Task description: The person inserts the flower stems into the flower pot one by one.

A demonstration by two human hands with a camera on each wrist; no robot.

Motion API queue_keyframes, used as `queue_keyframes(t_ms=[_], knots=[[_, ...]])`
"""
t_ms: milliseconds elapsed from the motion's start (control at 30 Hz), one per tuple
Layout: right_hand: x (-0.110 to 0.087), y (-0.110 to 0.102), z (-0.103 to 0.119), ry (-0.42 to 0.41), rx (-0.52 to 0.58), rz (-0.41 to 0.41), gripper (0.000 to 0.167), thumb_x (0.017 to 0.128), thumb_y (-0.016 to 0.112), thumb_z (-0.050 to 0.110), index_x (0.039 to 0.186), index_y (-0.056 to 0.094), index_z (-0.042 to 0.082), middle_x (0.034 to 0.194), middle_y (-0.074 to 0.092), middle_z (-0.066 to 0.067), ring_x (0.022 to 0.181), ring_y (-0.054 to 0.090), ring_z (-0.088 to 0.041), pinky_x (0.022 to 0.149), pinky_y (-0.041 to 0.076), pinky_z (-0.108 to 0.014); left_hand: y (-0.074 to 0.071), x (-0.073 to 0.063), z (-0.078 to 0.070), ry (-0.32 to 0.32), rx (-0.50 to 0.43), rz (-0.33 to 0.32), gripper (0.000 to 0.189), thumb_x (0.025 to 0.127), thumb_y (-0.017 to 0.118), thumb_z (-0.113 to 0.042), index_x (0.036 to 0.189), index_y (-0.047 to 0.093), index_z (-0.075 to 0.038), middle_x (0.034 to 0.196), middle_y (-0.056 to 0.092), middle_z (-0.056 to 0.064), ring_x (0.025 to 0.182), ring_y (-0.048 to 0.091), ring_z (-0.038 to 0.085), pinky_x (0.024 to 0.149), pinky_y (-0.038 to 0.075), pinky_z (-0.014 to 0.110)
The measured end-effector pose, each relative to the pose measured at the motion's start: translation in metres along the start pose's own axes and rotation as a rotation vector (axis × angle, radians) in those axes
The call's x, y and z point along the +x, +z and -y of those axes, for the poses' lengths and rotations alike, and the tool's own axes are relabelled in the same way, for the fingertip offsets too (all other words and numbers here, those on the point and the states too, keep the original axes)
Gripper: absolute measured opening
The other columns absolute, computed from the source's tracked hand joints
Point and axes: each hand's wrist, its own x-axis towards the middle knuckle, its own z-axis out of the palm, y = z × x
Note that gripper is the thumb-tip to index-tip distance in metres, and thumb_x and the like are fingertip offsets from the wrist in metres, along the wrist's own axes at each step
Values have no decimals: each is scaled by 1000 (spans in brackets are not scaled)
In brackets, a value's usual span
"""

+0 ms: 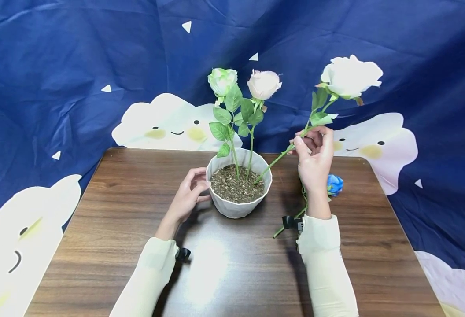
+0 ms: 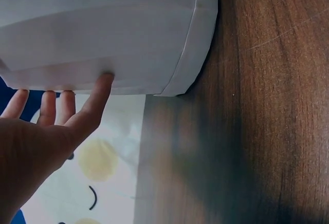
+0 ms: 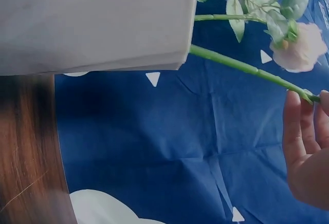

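Observation:
A white faceted flowerpot (image 1: 238,210) holds dark soil (image 1: 236,187). Two roses stand in it: a green-and-white rose (image 1: 222,82) and a pale pink rose (image 1: 263,84). My right hand (image 1: 315,163) pinches the green stem of a large white rose (image 1: 350,77), which leans to the right with its lower end at the soil. In the right wrist view, the fingertips (image 3: 293,100) meet that stem beside the pot. My left hand (image 1: 186,193) touches the pot's left side, its fingertips (image 2: 105,77) against the wall in the left wrist view.
A blue rose (image 1: 334,185) lies on the wooden table (image 1: 129,220), partly hidden by my right wrist and sleeve. Behind the table hangs a dark blue cloth (image 1: 137,53) with white clouds and triangles.

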Motion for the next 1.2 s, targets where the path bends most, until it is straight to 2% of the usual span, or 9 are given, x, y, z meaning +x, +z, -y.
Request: queue_keyframes(t_ms=[233, 533, 667, 867, 967, 1200], knots=[[-1, 5, -7, -3, -27, 40, 26, 92, 61, -15, 111, 54, 1, 95, 61, -23, 78, 65, -22, 60, 58, -24, -1, 2, -1, 10, 9, -5, 47, 95, 57, 0, 140, 43, 2, 130, 49, 25, 107, 57, 24, 85, 59, 51], [-3, 11, -14, 29, -88, 137, 21, 94, 60, -13, 109, 53, -2, 94, 65, -8, 80, 66, -20, 62, 58, -21, 1, 2, 1, -16, 42, -29, 44, 98, 63, -7, 138, 45, 2, 124, 52, 19, 104, 58, 23, 85, 60, 49], [-3, 13, -16, 52, -113, 159, 17, 96, 60, -10, 108, 51, -2, 95, 65, -13, 81, 68, -20, 64, 58, -21, 1, 3, 1, -18, 25, -34, 44, 97, 63, -7, 137, 45, 1, 122, 52, 18, 103, 58, 23, 86, 59, 51], [-5, 14, -20, 79, -149, 170, 15, 98, 58, -7, 110, 50, -4, 95, 64, -15, 80, 69, -14, 62, 57, -21, 1, 4, 1, -20, 19, -27, 45, 97, 62, -6, 138, 45, 2, 119, 52, 17, 102, 58, 22, 86, 59, 52], [-7, 16, -22, 84, -167, 197, 15, 99, 58, -6, 110, 47, -6, 96, 62, -20, 79, 69, -13, 61, 57, -23, 1, 4, 1, -23, 15, -26, 45, 97, 62, -6, 138, 44, 1, 120, 51, 16, 102, 58, 21, 85, 60, 51], [-12, 21, -23, 61, -193, 258, 16, 100, 57, -3, 110, 44, -8, 98, 60, -25, 79, 69, -11, 61, 58, -21, 1, 3, 1, -19, 7, -19, 45, 97, 61, -6, 138, 44, 2, 125, 51, 20, 103, 57, 20, 84, 60, 48]])
